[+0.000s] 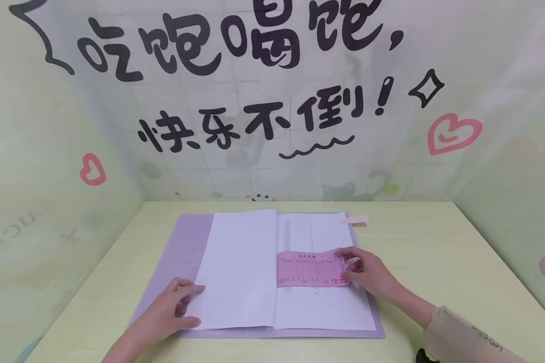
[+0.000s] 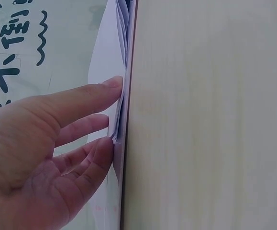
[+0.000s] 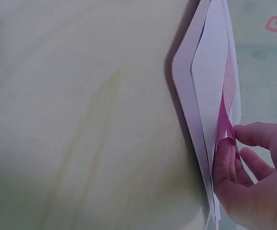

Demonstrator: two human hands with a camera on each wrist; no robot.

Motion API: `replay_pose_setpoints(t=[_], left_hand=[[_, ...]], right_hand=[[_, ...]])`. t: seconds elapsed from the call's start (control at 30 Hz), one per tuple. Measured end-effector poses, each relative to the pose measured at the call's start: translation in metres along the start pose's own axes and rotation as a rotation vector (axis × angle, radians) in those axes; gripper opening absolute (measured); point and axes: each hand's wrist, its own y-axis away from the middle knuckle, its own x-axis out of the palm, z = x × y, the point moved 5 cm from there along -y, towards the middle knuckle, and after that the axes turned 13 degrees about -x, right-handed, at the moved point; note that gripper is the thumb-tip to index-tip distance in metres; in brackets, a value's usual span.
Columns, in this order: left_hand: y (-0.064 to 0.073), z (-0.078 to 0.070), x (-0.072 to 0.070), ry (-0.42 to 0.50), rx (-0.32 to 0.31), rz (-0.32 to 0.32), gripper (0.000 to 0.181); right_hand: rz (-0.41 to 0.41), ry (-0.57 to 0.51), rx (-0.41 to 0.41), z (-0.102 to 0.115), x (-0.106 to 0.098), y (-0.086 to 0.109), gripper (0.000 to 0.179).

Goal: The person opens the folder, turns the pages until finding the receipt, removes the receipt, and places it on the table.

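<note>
An open purple folder (image 1: 177,252) lies on the table with white pages spread in it. On the printed right-hand page (image 1: 322,310) lies a pink form slip (image 1: 306,270), its left end by the fold. My right hand (image 1: 370,272) pinches the slip's right end between thumb and fingers; in the right wrist view the slip (image 3: 223,117) bends up off the page there. My left hand (image 1: 165,310) rests at the outer edge of the blank left page (image 1: 238,267), fingers and thumb apart. In the left wrist view its fingertips touch the stacked sheets (image 2: 121,43).
A pale pink tab (image 1: 355,220) sticks out past the folder's upper right corner. The light wooden table (image 1: 436,252) extends on both sides. Behind it hangs a printed backdrop (image 1: 254,176). A small black object (image 1: 424,356) shows below the right sleeve.
</note>
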Motion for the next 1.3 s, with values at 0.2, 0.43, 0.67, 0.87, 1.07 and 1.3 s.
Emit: replay_pose_setpoints(t=[0.2,0.43,0.67,0.87,1.07,1.3], left_hand=[[-0.001,-0.001,-0.001,-0.003,0.003,-0.008,0.063],[-0.001,-0.001,0.000,-0.007,-0.007,0.007,0.063],[-0.001,-0.002,-0.001,-0.014,-0.025,0.008,0.064],[-0.001,-0.003,-0.001,-0.010,-0.015,0.007,0.064],[-0.001,-0.004,-0.001,-0.002,-0.005,0.016,0.064],[-0.001,-0.003,0.000,-0.007,-0.003,0.009,0.063]], right_hand=[[0.000,0.001,0.014,0.001,-0.002,0.001,0.047],[0.003,-0.029,-0.007,-0.001,-0.007,0.003,0.050],[0.011,-0.059,-0.033,0.002,-0.015,0.005,0.051],[-0.011,-0.047,-0.005,-0.001,-0.025,0.009,0.051],[-0.036,-0.021,-0.016,-0.007,-0.039,0.013,0.050],[-0.069,-0.016,-0.056,-0.013,-0.059,0.019,0.048]])
